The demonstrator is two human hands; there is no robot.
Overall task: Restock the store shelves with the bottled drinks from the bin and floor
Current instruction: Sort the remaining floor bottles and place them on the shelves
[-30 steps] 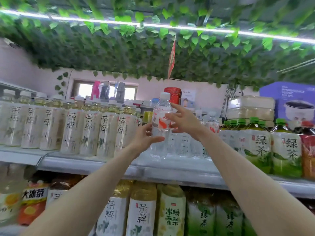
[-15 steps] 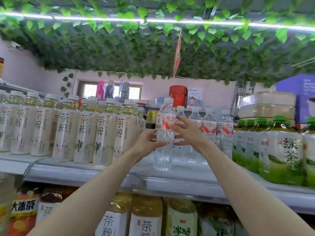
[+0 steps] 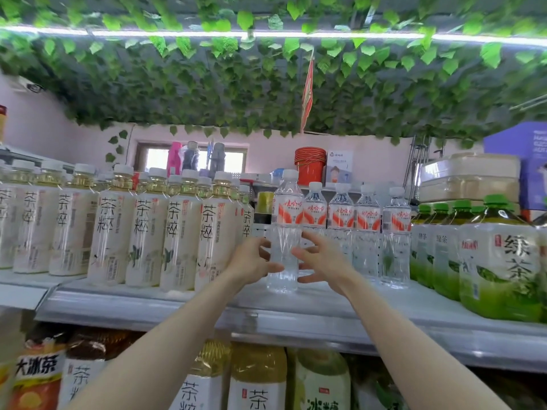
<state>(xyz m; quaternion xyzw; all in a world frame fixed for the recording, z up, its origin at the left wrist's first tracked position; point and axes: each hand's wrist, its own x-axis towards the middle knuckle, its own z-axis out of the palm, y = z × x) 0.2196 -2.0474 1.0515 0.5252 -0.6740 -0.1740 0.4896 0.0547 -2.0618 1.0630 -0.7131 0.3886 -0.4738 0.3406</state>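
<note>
– Orientation looks right on your clear plastic water bottle with the white cap (image 3: 284, 232): long axis vertical, cap up, base flat on the grey metal shelf (image 3: 296, 318), a little back from its front edge.

– Agreed. You have it standing just ahead of the left end of the row of matching clear water bottles (image 3: 367, 220), with the cream-white tea bottles (image 3: 177, 232) close on your left.

– Your left hand (image 3: 251, 260) grips the lower body from the left, thumb across the front and fingers curled round the side.

– Your right hand (image 3: 324, 261) is different: its fingers are spread and loose at the bottle's right side. I cannot tell whether they touch the plastic.

– The label faces you. It is a red and white band with red characters, 娃哈哈, and the row behind carries the same band.

– The tea bottles read 茶粹 in black, top to bottom. On your right, the green-capped bottles with green labels (image 3: 500, 261) read 绿茶.

– Below the shelf, the orange-labelled bottle (image 3: 35, 377) reads 大冰茶. The pale green-labelled bottle (image 3: 322, 389) begins 冰糖, and the frame edge cuts off the rest.
</note>
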